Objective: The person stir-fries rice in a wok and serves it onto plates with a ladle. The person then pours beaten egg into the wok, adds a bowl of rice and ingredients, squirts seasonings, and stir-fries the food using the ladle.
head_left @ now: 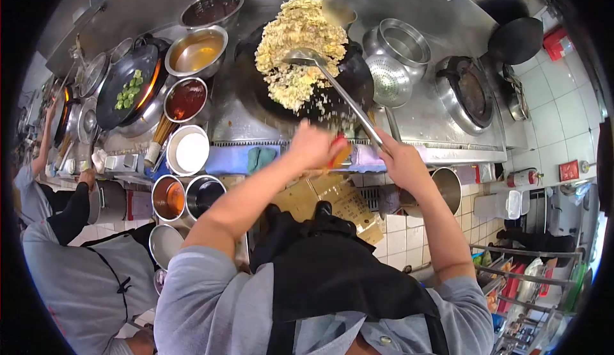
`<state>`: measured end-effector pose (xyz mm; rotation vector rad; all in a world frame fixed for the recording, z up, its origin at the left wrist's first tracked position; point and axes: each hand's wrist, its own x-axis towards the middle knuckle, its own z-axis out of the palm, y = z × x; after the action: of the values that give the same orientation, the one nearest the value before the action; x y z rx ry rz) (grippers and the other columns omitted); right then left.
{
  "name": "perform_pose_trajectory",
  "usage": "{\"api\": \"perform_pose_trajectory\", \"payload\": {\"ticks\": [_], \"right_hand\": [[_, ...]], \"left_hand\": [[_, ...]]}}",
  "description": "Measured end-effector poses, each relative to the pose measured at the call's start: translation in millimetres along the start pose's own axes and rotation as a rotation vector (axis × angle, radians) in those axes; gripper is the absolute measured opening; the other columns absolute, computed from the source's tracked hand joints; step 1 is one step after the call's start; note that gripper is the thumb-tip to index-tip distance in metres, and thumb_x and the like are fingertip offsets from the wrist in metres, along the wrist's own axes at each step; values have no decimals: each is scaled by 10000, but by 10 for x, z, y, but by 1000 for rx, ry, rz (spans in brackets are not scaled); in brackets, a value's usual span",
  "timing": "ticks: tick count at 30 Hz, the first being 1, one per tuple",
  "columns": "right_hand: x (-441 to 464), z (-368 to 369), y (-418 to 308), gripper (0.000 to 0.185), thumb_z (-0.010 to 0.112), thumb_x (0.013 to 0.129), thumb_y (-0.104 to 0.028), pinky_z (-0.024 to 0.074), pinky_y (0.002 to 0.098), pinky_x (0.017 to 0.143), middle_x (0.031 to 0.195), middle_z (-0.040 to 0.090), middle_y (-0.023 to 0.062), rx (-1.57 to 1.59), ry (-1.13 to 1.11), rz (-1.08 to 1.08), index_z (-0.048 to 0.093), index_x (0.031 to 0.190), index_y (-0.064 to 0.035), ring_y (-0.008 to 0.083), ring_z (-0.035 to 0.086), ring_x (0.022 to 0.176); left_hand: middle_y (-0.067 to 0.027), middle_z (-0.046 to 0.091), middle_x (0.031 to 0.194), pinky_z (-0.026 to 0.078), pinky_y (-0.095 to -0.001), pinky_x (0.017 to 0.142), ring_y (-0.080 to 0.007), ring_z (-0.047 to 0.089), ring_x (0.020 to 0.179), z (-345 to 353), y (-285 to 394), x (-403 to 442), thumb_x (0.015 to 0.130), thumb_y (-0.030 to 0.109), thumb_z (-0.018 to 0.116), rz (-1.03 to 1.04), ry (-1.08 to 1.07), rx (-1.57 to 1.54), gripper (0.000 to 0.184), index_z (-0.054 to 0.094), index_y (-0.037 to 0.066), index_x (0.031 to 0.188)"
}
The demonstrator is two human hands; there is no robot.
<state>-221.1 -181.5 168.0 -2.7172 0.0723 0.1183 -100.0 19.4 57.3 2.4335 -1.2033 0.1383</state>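
Observation:
Fried rice with egg (pixel 300 41) rises in a tall mass over the dark wok (pixel 359 83), with loose grains in the air. My left hand (pixel 311 145) is closed at the near rim of the wok, slightly blurred. A red and orange thing (pixel 339 150) shows beside its fingers; I cannot make out what it is. My right hand (pixel 404 162) is wrapped round the long handle of a steel ladle (pixel 345 96). The ladle's bowl lies against the middle of the rice.
A perforated strainer (pixel 389 81) rests by a steel pot (pixel 404 41) on the right. Bowls of amber liquid (pixel 197 51) and red sauce (pixel 185 99) stand left. Another wok (pixel 131 89) holds green vegetables over flame. A co-worker (pixel 89 278) stands close on my left.

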Motion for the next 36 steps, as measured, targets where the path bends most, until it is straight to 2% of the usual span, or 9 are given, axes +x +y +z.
{"api": "perform_pose_trajectory", "payload": {"ticks": [2, 4, 6, 10, 16, 24, 28, 31, 36], "right_hand": [[-371, 74, 110, 487, 555, 908, -154, 501, 490, 754, 844, 668, 199, 29, -11, 29, 445, 1382, -141, 409, 633, 810], [-523, 105, 366, 490, 535, 928, -164, 503, 490, 740, 812, 664, 198, 39, 17, 20, 415, 1403, -146, 411, 635, 783], [-555, 259, 838, 494, 475, 968, -199, 513, 493, 678, 760, 656, 199, -284, 47, -83, 361, 1448, -174, 411, 643, 718], [316, 295, 1557, 536, 438, 986, -271, 510, 512, 615, 746, 645, 219, -518, -36, 211, 269, 1495, -276, 420, 647, 698], [1417, 1474, 879, 488, 469, 973, -288, 493, 527, 695, 791, 644, 274, -117, 73, 32, 376, 1440, -179, 440, 641, 759], [702, 190, 749, 351, 451, 969, -231, 506, 515, 713, 876, 674, 207, -303, -71, -14, 481, 1311, -158, 430, 646, 808], [1703, 890, 663, 371, 454, 965, -226, 498, 541, 703, 912, 668, 225, -167, 87, -41, 444, 1304, -75, 437, 642, 827], [1495, 1203, 209, 355, 452, 973, -228, 488, 542, 739, 910, 656, 256, -18, -2, 56, 458, 1286, -60, 448, 631, 852], [470, 714, 668, 494, 482, 963, -226, 489, 514, 729, 869, 660, 240, 7, 18, 6, 360, 1433, -135, 453, 626, 821]], "left_hand": [[-26, 629, 602, 388, -409, 784, -252, 609, 583, -31, -304, 311, 914, 523, 520, -111, -24, -19, 408, 668, 182, 746], [-34, 666, 749, 379, -418, 822, -224, 639, 768, 72, -553, 358, 901, 512, 540, -134, 34, -27, 375, 687, 170, 849], [-38, 667, 849, 372, -429, 846, -219, 622, 879, 228, -678, 384, 898, 508, 545, -242, 110, -16, 373, 691, 165, 907], [-46, 646, 1067, 368, -464, 887, -227, 558, 1098, 219, -803, 442, 890, 509, 554, -447, -6, -79, 407, 698, 150, 1014], [-31, 650, 1047, 373, -485, 900, -227, 561, 1084, 223, -906, 381, 880, 517, 566, -418, 45, -84, 410, 683, 147, 1013], [-69, 656, 1017, 382, -484, 875, -266, 576, 1057, 364, -1047, 380, 934, 490, 500, -381, 68, -89, 392, 639, 124, 959], [-101, 666, 950, 409, -478, 826, -311, 609, 979, 193, -1129, 438, 951, 508, 449, -245, -111, -133, 438, 651, 120, 930], [-88, 675, 930, 406, -461, 820, -298, 612, 968, 203, -1120, 462, 945, 520, 451, -275, -204, -94, 456, 675, 129, 876], [-80, 676, 901, 388, -477, 828, -272, 601, 957, 372, -1028, 452, 927, 531, 474, -276, 78, -32, 432, 696, 164, 879]]}}
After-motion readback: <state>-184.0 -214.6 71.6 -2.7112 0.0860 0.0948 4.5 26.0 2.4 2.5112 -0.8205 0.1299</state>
